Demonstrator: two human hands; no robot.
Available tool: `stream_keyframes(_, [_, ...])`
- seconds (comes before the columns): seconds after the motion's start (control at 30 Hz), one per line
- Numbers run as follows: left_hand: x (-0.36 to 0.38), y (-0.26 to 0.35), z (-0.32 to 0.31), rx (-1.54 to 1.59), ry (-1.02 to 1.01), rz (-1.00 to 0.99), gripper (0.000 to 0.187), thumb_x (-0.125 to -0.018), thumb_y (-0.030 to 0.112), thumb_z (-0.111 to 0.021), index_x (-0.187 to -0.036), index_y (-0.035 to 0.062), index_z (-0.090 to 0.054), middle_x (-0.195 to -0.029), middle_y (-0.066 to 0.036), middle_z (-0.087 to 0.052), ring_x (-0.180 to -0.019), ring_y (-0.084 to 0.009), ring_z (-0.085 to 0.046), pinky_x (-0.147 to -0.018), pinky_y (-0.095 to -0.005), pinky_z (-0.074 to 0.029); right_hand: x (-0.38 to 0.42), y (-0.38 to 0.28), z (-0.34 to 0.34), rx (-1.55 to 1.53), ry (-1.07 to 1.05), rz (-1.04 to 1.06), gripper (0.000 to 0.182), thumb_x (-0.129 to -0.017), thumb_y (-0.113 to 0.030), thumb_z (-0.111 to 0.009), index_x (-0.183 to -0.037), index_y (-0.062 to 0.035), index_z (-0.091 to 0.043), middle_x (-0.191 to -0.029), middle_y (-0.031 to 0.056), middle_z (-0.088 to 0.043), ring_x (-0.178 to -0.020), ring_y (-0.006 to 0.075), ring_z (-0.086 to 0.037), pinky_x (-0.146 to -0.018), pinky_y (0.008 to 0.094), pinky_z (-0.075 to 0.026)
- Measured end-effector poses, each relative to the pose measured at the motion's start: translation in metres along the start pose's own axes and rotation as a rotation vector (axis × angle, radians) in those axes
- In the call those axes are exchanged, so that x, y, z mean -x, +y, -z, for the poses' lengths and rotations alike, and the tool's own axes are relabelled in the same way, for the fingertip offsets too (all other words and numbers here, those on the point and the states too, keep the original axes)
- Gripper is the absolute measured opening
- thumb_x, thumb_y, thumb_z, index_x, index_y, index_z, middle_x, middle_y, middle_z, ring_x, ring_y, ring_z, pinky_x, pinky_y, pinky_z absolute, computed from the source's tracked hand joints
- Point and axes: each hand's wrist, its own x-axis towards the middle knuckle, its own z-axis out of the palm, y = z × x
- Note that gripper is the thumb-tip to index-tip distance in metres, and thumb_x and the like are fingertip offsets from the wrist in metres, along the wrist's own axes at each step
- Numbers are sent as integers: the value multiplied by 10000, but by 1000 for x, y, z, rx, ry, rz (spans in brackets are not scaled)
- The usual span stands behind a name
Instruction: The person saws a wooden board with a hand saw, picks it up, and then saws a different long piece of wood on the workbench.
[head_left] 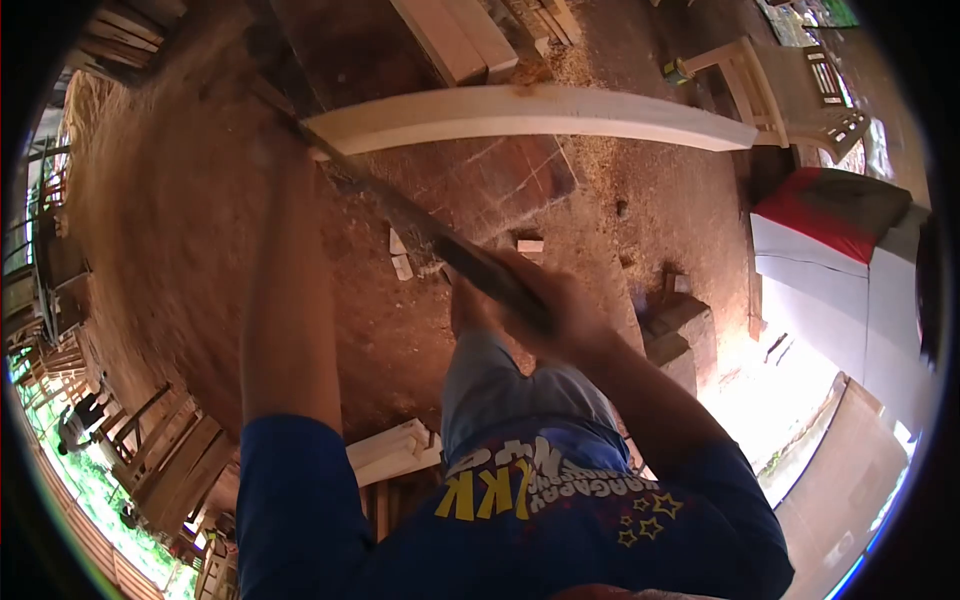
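Note:
My right hand [555, 305] is wrapped around the lower end of a long-handled tool [410, 212], its dark shaft slanting up and left across the view. Smeared by motion, my left hand [285, 138] is closed around the shaft farther up. The tool's far end is lost in blur at the upper left. Just beyond my hands lies a long, pale, slightly curved-looking wooden beam [530, 112]. Its left end is close to my left hand and overlaps the shaft in this view.
Thick sawn timbers [455, 40] lie behind the beam, with wood shavings [590, 70] on the ground. A wooden chair [790, 95] stands at the upper right, near a red and grey cover [830, 215]. Small wood blocks [400, 262] lie near my feet, and planks [390, 450] to my left.

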Motion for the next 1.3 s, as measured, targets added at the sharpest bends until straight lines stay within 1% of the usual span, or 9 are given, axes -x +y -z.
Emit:
stream_keyframes(0.13, [1, 2, 8, -41, 25, -19, 305, -1047, 148, -510, -1280, -12, -624, -1199, -153, -685, -974, -260, -709, -756, -370, -601, -150, -91, -46, 56, 46, -14, 611, -916, -245, -719, -1465, -75, -510, -1161, 225, -713, -1051, 373, -726, -907, 433, -558])
stream_keyframes(0.47, [2, -8, 0, -961, 112, -310, 272, -1028, 153, -525, -1226, 26, -664, -1164, -138, -696, -923, -260, -708, -750, -375, -582, -96, -64, -46, 9, 103, 120, 523, -962, -225, -661, -1432, -48, -516, -1024, 252, -731, -1007, 435, -727, -843, 501, -574])
stream_keyframes(0.53, [-7, -24, 0, -1468, 43, -409, 275, -1011, 148, -556, -1237, 36, -666, -1163, -142, -696, -922, -272, -711, -752, -378, -580, -32, -50, -28, -22, 91, 5, 484, -962, -149, -685, -1409, -38, -536, -1006, 172, -713, -855, 227, -717, -740, 345, -559])
stream_keyframes(0.67, [51, 34, -10, -477, 157, -60, 357, -987, 181, -591, -1316, 49, -633, -1168, -167, -688, -1008, -293, -697, -800, -408, -574, 105, -37, 16, 253, -4, -135, 504, -934, -74, -664, -1412, 8, -527, -1051, 166, -718, -885, 213, -724, -737, 336, -560])
stream_keyframes(0.8, [89, 69, -11, -386, 95, -102, 499, -1056, 354, -503, -1443, 41, -541, -1294, -209, -636, -1146, -312, -650, -936, -438, -543, 128, -56, 26, 534, 15, -33, 498, -917, -72, -664, -1389, 25, -537, -999, 147, -707, -875, 207, -724, -750, 331, -562])
stream_keyframes(0.93, [47, 31, -6, -311, 94, -130, 513, -1056, 391, -515, -1434, 47, -563, -1265, -197, -663, -1088, -320, -684, -923, -443, -554, 8, -18, -14, 48, 51, -28, 502, -937, -101, -681, -1412, -31, -532, -993, 125, -711, -876, 202, -721, -767, 333, -563])
stream_keyframes(1.1, [34, 31, -2, -495, 166, -195, 272, -881, 99, -642, -1110, 1, -751, -1103, -166, -733, -1012, -278, -714, -798, -433, -572, -177, -87, -63, 103, 91, 152, 454, -984, -229, -671, -1377, -34, -550, -1020, 212, -707, -976, 296, -728, -808, 395, -554])
stream_keyframes(1.2, [35, 23, -2, -973, 107, -312, 264, -893, 159, -683, -1101, 12, -753, -1084, -159, -728, -966, -286, -716, -764, -423, -579, -155, -67, -52, -23, 105, 182, 538, -920, -253, -722, -1387, -60, -534, -1045, 270, -703, -1000, 464, -703, -825, 517, -558])
stream_keyframes(1.3, [-44, -55, 9, -1362, 145, -620, 265, -917, 219, -701, -1092, 25, -749, -1058, -154, -718, -899, -303, -718, -713, -407, -587, -55, -50, -30, -20, 74, 95, 547, -924, -218, -729, -1408, -73, -519, -999, 214, -725, -883, 388, -745, -734, 465, -578])
